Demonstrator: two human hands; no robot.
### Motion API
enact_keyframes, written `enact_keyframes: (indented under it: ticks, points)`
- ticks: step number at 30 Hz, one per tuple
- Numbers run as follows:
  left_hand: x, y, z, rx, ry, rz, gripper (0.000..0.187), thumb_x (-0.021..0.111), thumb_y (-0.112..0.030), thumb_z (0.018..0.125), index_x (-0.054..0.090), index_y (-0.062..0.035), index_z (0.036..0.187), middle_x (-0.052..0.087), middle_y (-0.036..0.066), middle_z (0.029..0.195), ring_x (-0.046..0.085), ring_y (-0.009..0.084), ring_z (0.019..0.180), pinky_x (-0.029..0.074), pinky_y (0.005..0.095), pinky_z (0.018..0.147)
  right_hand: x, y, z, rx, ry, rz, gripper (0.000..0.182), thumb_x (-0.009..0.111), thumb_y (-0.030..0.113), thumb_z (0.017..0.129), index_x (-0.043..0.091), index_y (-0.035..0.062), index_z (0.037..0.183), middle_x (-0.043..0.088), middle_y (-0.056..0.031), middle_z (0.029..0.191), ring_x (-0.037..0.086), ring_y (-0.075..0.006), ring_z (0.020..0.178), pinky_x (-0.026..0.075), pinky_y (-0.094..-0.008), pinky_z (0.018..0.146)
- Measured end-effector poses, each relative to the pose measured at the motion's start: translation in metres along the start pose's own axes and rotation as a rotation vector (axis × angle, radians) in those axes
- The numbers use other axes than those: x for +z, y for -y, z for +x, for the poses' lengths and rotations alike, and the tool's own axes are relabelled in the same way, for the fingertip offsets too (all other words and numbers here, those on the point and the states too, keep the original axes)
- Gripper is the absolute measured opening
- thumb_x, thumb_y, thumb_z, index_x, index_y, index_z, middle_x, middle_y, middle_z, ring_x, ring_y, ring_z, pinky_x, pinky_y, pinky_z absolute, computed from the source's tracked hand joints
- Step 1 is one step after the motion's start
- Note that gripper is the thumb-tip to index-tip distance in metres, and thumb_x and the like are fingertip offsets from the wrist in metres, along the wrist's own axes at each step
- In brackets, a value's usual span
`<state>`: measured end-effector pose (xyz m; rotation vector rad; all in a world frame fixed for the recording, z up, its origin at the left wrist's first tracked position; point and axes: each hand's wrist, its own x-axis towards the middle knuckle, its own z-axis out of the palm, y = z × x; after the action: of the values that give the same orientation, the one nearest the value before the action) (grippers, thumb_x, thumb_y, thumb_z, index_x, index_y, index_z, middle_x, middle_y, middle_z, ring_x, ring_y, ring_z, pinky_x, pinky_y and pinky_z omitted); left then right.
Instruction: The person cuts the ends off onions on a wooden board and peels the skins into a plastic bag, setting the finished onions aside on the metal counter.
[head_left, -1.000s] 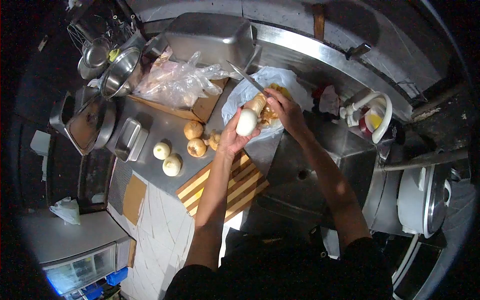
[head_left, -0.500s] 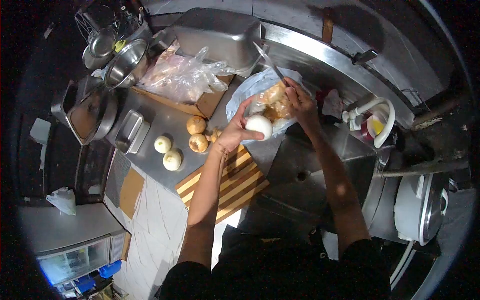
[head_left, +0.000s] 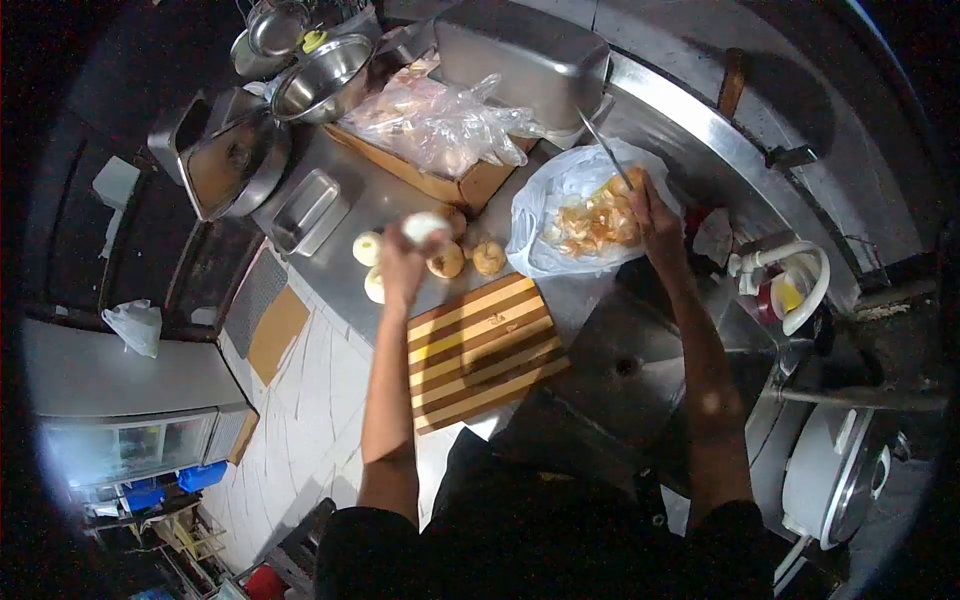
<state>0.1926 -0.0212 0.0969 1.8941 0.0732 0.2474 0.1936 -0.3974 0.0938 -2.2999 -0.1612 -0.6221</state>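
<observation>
My left hand (head_left: 401, 268) is closed around a peeled white onion (head_left: 424, 227), a little blurred, held over the steel counter. Two peeled onions (head_left: 367, 248) sit just left of it, one partly hidden by the hand. Several brown-skinned onions (head_left: 445, 261) lie to its right. In my right hand (head_left: 657, 222) is a knife (head_left: 604, 146), its blade pointing up and to the left. That hand is over a pale plastic bag (head_left: 532, 243) containing brown onion skins (head_left: 592, 222). Nearer to me lies a striped wooden cutting board (head_left: 485, 352) with small scraps on it.
A cardboard box (head_left: 480, 187) lined with clear plastic stands behind the onions. Beside it are a steel pan (head_left: 310, 212), a steel bowl (head_left: 325, 80) and a large steel container (head_left: 520, 60). The sink (head_left: 640, 345) is at the right, with a white curved tap or hose (head_left: 815, 290).
My left hand has moved left with the peeled onion, from beside the bag to the other onions. My right hand still holds the knife over the bag. The view has shifted.
</observation>
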Motion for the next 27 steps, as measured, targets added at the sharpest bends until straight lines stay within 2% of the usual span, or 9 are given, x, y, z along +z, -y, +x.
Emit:
enact_keyframes:
  ticks: [2,8,10,13,16,18,23,25,27]
  points:
    - [-0.024,0.01,0.016,-0.038,-0.112,0.441,0.051,0.075,-0.024,0.069,0.052,0.0005,0.108,0.061,0.021,0.098,0.06,0.0351,0.088,0.046,0.0397,0.077,-0.001,0.001,-0.001,-0.066,0.071,-0.08,0.058,0.055,0.033,0.088,0.039,-0.0035,0.13,0.059,-0.0254,0.103,0.061,-0.033,0.093,0.048,-0.0364,0.081]
    - [-0.033,0.066,0.045,-0.04,0.141,0.899,0.042,0.068,-0.026,0.073,0.056,-0.0066,0.108,0.061,0.018,0.101,0.061,0.0323,0.09,0.044,0.0459,0.081,0.003,0.005,-0.01,0.047,-0.021,-0.003,0.048,0.054,0.032,0.089,0.047,-0.0004,0.123,0.058,-0.0244,0.109,0.058,-0.0339,0.101,0.046,-0.0384,0.085]
    - [-0.03,0.065,0.039,0.333,-0.038,1.208,0.037,0.064,-0.023,0.075,0.057,-0.0112,0.109,0.061,0.018,0.096,0.06,0.0336,0.086,0.043,0.0475,0.081,-0.003,0.003,-0.015,0.081,-0.015,-0.045,0.045,0.055,0.03,0.088,0.05,0.0008,0.121,0.06,-0.0215,0.106,0.06,-0.0304,0.097,0.047,-0.0362,0.082]
    - [-0.016,0.042,0.007,0.479,-0.081,0.945,0.024,0.064,-0.015,0.073,0.06,-0.0003,0.092,0.06,0.019,0.083,0.059,0.0357,0.077,0.047,0.041,0.066,-0.014,-0.001,-0.026,0.111,-0.028,-0.122,0.04,0.055,0.028,0.088,0.053,0.0027,0.119,0.062,-0.0177,0.101,0.061,-0.0269,0.089,0.048,-0.0348,0.077]
    - [0.014,0.004,-0.074,0.148,0.303,0.838,0.021,0.064,-0.011,0.075,0.059,0.0026,0.091,0.061,0.022,0.078,0.06,0.0371,0.076,0.047,0.0475,0.068,-0.021,-0.021,-0.04,0.214,0.002,-0.213,0.037,0.055,0.026,0.088,0.055,0.0045,0.118,0.063,-0.0169,0.098,0.062,-0.0271,0.085,0.048,-0.0365,0.075]
    - [0.047,0.034,-0.112,0.338,0.295,0.459,0.04,0.067,-0.02,0.076,0.057,-0.0033,0.11,0.058,0.021,0.097,0.058,0.0382,0.085,0.047,0.0441,0.072,-0.029,-0.025,-0.048,0.319,0.039,-0.27,0.035,0.054,0.025,0.088,0.056,0.0056,0.117,0.063,-0.0171,0.098,0.062,-0.0274,0.084,0.048,-0.0373,0.074]
    - [0.078,0.068,-0.149,0.573,0.196,0.659,0.024,0.065,-0.013,0.074,0.063,-0.0061,0.097,0.056,0.018,0.098,0.053,0.0344,0.093,0.046,0.0418,0.076,-0.036,-0.018,-0.056,0.262,0.05,-0.288,0.029,0.053,0.022,0.088,0.059,0.0005,0.107,0.062,-0.021,0.092,0.06,-0.0349,0.085,0.049,-0.0406,0.074]
    - [0.072,0.048,-0.151,0.222,0.277,0.506,0.015,0.061,-0.006,0.073,0.064,-0.0041,0.088,0.056,0.019,0.097,0.054,0.0348,0.091,0.046,0.0426,0.075,-0.033,-0.024,-0.062,0.269,-0.029,-0.228,0.028,0.053,0.022,0.088,0.06,0.0007,0.105,0.062,-0.0208,0.092,0.061,-0.0348,0.083,0.049,-0.0408,0.073]
    - [0.069,0.039,-0.14,0.237,0.315,0.494,0.014,0.059,-0.003,0.072,0.064,-0.0027,0.086,0.057,0.019,0.092,0.056,0.0349,0.086,0.047,0.0421,0.073,-0.035,-0.027,-0.064,0.27,-0.114,-0.164,0.027,0.053,0.022,0.087,0.06,0.0008,0.103,0.062,-0.0206,0.091,0.061,-0.0347,0.081,0.049,-0.041,0.072]
